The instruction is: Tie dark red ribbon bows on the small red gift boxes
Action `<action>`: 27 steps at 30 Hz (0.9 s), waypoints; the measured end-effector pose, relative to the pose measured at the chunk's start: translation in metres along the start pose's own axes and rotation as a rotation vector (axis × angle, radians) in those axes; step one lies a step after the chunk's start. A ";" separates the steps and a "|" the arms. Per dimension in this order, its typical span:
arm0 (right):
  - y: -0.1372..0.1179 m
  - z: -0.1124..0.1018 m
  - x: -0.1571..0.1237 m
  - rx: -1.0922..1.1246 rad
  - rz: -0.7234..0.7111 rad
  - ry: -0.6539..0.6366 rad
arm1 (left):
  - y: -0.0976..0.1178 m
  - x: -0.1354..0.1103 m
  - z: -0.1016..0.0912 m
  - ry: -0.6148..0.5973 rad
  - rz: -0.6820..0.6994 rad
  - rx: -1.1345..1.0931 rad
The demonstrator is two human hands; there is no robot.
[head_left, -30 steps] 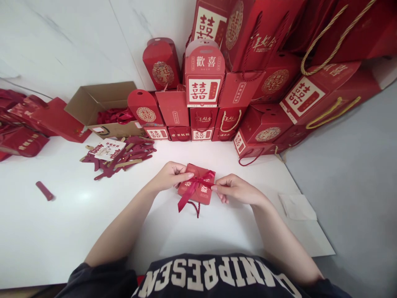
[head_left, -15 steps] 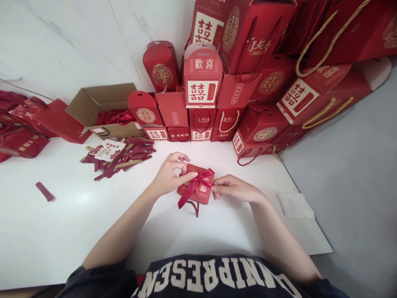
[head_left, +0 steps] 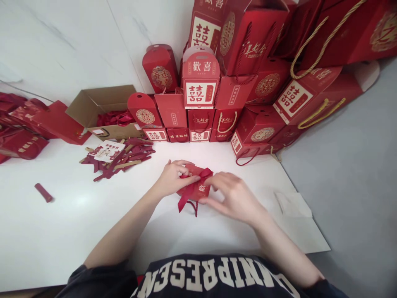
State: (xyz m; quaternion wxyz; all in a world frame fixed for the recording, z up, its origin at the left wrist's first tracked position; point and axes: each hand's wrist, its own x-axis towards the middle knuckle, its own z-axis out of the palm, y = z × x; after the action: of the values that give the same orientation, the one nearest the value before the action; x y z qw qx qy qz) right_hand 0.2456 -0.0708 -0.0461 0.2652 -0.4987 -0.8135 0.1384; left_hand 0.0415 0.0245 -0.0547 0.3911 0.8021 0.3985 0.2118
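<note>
A small red gift box with gold-white lettering lies on the white table in front of me. A shiny red ribbon bow is tied across it, one tail hanging over the near left side, and a dark red cord handle sticks out below. My left hand is closed at the box's left side, its thumb across the ribbon at the bow. Slightly blurred, my right hand is at the right edge, thumb and fingers apart, fingertips close to the bow. Whether they touch the ribbon I cannot tell.
Stacked red gift boxes stand along the wall. At left are a cardboard carton with red ribbon inside, a pile of dark red strips under a white card, and a single strip. White paper lies near the right edge.
My right hand has let go of the ribbon's right side and spread its fingers over the box's right edge. The left thumb has shifted slightly right along the bow.
</note>
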 end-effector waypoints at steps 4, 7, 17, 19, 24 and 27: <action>-0.017 0.040 0.002 -0.196 -0.217 0.028 | -0.004 0.002 0.000 -0.056 -0.010 -0.049; -0.017 0.064 -0.001 -0.253 -0.248 0.140 | -0.006 0.002 0.001 -0.070 -0.015 -0.070; -0.004 0.080 0.000 -0.088 -0.409 0.229 | -0.010 0.003 0.005 -0.052 -0.031 -0.116; -0.005 0.076 0.002 -0.071 -0.408 0.201 | -0.011 0.003 0.004 -0.054 -0.033 -0.111; -0.002 0.053 0.003 0.146 -0.276 0.268 | -0.010 0.003 0.000 -0.097 -0.036 -0.148; 0.008 0.043 0.002 0.148 0.095 0.494 | -0.008 0.002 -0.001 -0.086 -0.050 -0.180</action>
State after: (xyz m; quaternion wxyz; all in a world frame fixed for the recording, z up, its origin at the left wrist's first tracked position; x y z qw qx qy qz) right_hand 0.2262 -0.0632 -0.0847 0.4848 -0.5342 -0.6874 0.0839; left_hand 0.0379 0.0299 -0.0607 0.4833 0.7620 0.3806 0.2022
